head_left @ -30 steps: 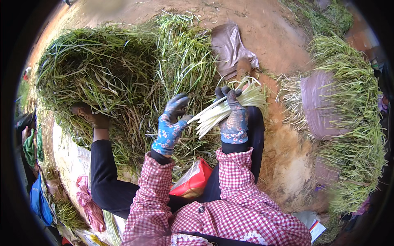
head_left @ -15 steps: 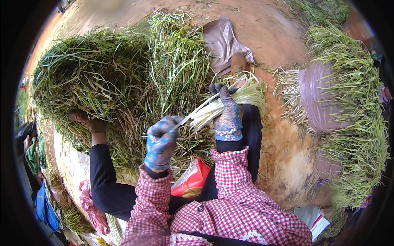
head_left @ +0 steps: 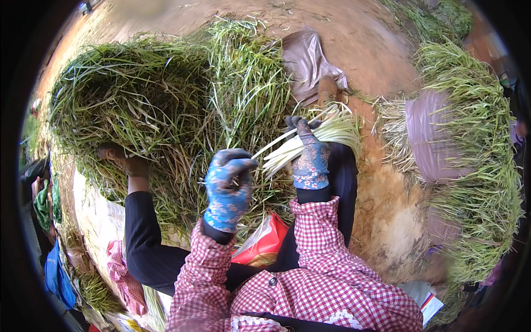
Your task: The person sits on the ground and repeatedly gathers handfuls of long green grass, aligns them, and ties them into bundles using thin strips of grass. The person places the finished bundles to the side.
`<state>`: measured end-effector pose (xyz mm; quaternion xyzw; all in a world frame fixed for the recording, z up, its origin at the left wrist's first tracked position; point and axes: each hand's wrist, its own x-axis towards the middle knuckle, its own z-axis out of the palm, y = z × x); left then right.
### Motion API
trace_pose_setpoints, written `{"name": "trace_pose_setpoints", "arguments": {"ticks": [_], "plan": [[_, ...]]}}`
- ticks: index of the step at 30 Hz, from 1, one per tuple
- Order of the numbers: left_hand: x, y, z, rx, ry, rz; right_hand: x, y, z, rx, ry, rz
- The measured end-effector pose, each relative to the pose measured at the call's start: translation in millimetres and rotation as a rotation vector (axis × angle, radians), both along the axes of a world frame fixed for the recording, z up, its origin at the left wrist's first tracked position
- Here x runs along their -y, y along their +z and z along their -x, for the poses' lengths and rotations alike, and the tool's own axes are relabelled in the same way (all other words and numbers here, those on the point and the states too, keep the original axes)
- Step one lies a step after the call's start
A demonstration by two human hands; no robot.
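Observation:
My right hand (head_left: 310,152), in a blue flowered glove with dark fingers, is closed around a bunch of pale, whitish-green stalks (head_left: 343,133). The bunch lies across my right thigh, its cut-looking ends pointing left. One stalk sticks out farther left than the others, its tip close to the fingers of my left hand (head_left: 228,185). That hand wears a matching glove, and its fingers are curled in. What it holds, if anything, is hidden. Beyond my hands spreads a large heap of long green leafy stalks (head_left: 166,105).
A grey-purple plastic sheet (head_left: 310,63) lies by my right foot. At right stand leafy bundles (head_left: 475,138) wrapped in purplish plastic (head_left: 431,138). A red bag (head_left: 263,243) sits between my legs. A blue cloth (head_left: 58,276) and checked fabric (head_left: 124,271) lie at left.
My left hand has risen slightly and turned, its curled fingers shifting off the long stalk toward its tip. My right hand keeps its hold on the bunch. The whole view has shifted slightly.

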<state>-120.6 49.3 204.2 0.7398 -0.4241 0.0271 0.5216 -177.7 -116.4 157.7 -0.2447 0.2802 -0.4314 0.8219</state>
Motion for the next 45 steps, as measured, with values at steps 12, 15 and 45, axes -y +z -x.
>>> {"name": "trace_pose_setpoints", "arguments": {"ticks": [12,15,45], "plan": [[44.6,-18.6,11.9,-0.218,-0.132,-0.205,-2.8,5.7,2.5,-0.151,0.097,0.064],[45.6,-15.4,14.5,-0.070,-0.091,-0.204,-3.3,8.2,4.8,-0.138,0.061,0.060],[27.9,-18.6,17.3,-0.169,-0.243,-0.178,-11.6,4.2,8.6,-0.358,0.192,0.108]]}}
